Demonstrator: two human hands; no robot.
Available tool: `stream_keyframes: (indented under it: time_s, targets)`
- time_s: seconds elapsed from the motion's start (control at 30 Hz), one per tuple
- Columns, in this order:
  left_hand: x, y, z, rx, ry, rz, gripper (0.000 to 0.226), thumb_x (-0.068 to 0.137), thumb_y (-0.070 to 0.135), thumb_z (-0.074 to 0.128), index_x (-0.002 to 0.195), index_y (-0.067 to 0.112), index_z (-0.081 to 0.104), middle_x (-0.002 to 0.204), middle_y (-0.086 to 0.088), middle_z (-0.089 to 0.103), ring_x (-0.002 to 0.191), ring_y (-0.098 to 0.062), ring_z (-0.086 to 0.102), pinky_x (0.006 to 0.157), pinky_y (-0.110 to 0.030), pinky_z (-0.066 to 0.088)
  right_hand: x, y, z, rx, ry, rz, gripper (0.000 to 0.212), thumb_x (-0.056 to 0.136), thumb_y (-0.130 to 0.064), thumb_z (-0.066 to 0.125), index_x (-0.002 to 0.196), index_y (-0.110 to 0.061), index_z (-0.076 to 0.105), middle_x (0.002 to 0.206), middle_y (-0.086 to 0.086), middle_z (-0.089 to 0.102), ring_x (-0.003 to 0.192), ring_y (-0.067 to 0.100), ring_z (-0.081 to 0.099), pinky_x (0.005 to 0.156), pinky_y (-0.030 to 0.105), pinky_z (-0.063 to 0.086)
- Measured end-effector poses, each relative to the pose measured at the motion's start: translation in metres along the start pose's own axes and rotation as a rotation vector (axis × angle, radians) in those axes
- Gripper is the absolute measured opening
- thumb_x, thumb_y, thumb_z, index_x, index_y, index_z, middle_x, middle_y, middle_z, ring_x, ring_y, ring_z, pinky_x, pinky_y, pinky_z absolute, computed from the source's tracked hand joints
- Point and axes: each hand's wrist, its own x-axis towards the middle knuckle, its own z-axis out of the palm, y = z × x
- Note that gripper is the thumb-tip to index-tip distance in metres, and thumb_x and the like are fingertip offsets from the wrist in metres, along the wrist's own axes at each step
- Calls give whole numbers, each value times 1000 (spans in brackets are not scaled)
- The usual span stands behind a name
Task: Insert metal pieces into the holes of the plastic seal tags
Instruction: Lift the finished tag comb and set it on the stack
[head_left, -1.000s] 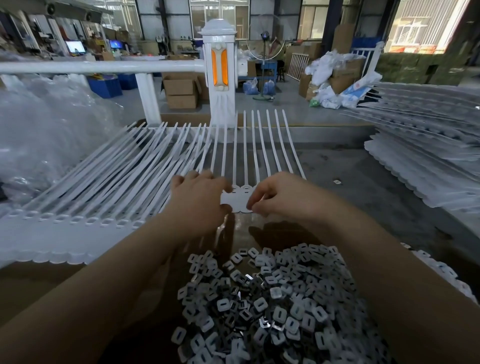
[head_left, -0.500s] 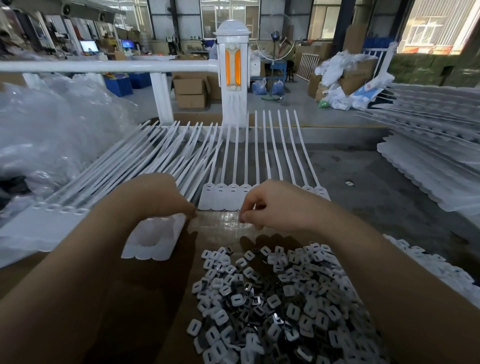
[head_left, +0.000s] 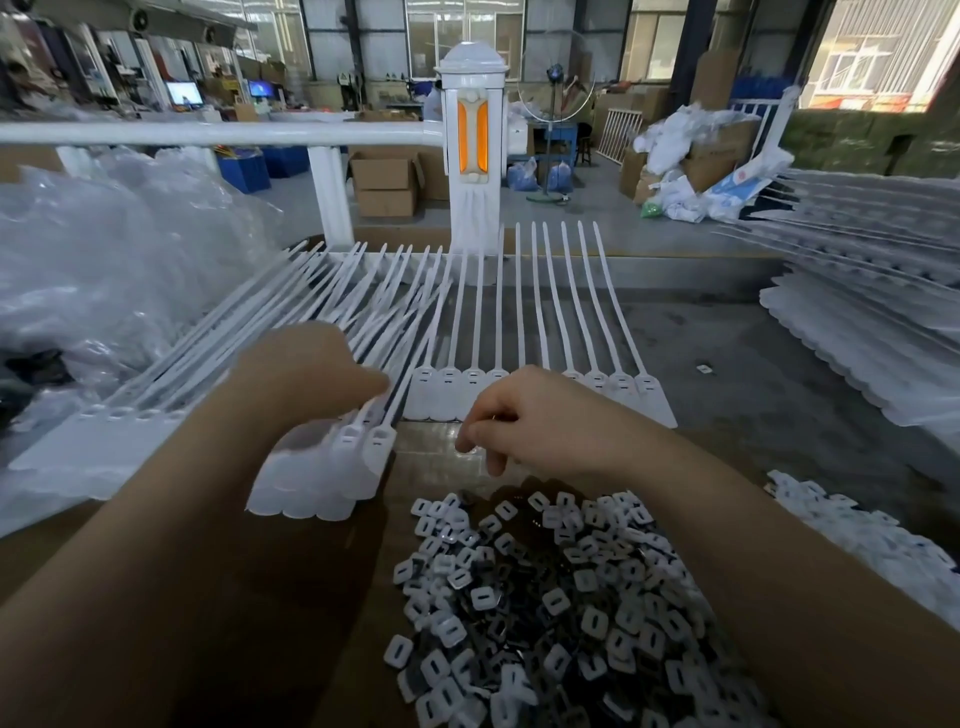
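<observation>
Since half a second ago the left hand (head_left: 311, 374) has carried a joined strip of white plastic seal tags (head_left: 332, 467) a little further left and toward the person, onto the edge of the stack of white tag strips (head_left: 104, 441) at the left of the desk (head_left: 322, 597). The hand lies over the strip where the straps meet the heads, fingers curled down on it; whether it pinches the strip or only presses it cannot be told.

The right hand (head_left: 524, 421) has barely shifted. It hovers with fingers bent and thumb and forefinger pinched close together just in front of the fresh row of white seal tags (head_left: 540, 400), whose flat heads point toward the person and long straps run away. Whether a metal piece sits between the fingertips cannot be told.

Just below the right hand, on the brown desk, lies the heap of small square metal pieces with slotted centres (head_left: 550, 613). Further right, more white tag strips (head_left: 857, 353) are piled.
</observation>
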Motion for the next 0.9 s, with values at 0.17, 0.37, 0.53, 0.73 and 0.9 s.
stream_keyframes:
  time_s: [0.17, 0.37, 0.53, 0.73, 0.9]
  targets:
    - [-15, 24, -16, -166, 291, 5, 57, 95, 54, 40, 80, 5, 66, 93, -20, 64, 91, -38, 62, 92, -51, 50, -4, -17, -2, 422, -23, -3, 46, 94, -61, 38, 111, -28, 66, 85, -8, 76, 70, 6, 67, 62, 20, 49]
    - [-34, 64, -23, -260, 447, 14, 45, 103, 42, 31, 109, 11, 62, 129, -14, 44, 125, -35, 38, 107, -53, 27, -5, -22, -6, 697, 31, -119, 49, 77, -65, 57, 117, -37, 58, 101, -6, 75, 92, 10, 70, 81, 29, 52]
    - [-48, 76, -24, -144, 509, 164, 40, 101, 46, 39, 115, 15, 61, 127, -11, 42, 121, -29, 37, 101, -46, 27, -4, -22, -7, 1170, -65, -252, 22, 87, -19, 58, 105, -10, 68, 97, 4, 72, 86, 19, 67, 70, 32, 56]
    - [-78, 82, -40, -408, 796, 628, 20, 98, 30, 49, 94, 11, 54, 71, 8, 48, 60, -9, 47, 58, -29, 37, 0, -16, -10, 1384, 26, -271, 25, 89, -2, 45, 99, -10, 67, 88, 6, 70, 81, 19, 65, 76, 35, 53]
    - [-104, 72, -23, -212, 561, 1157, 32, 94, 24, 53, 70, 27, 32, 58, 14, 31, 50, -7, 26, 46, -24, 31, 0, -10, -17, 1454, 80, -174, 42, 88, -13, 51, 129, -15, 59, 127, 9, 65, 106, 25, 65, 91, 39, 53]
